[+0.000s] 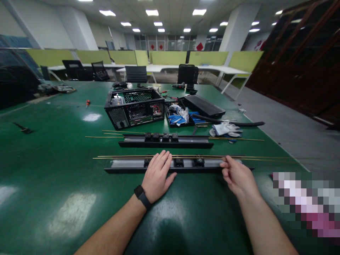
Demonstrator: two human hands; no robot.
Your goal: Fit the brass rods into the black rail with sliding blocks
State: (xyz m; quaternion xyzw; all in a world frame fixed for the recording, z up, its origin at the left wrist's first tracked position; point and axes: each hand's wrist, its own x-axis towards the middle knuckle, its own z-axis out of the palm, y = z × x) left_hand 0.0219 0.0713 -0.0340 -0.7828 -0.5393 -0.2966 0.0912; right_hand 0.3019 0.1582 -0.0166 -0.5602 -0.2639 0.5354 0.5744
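A long black rail [130, 170] with a silver inner face lies crosswise in front of me on the green table. Several small black blocks, one of them a block [179, 162] near the middle, sit along it. Thin brass-coloured rods [212, 156] run lengthwise over the rail and stick out past both ends. My left hand [158, 173], with a dark watch on its wrist, rests with fingers stretched across the rods and rail. At the rail's right part, my right hand [237, 175] pinches a thin rod between thumb and forefinger.
Behind lies a second black rail [164, 145] with blocks and rods. Farther back are an open computer case [122, 117], a black tray holding blue-and-white gloves [179, 116], a black panel [203, 105], a black tube [247, 124] and white gloves [225, 129]. The table [66, 159] is green.
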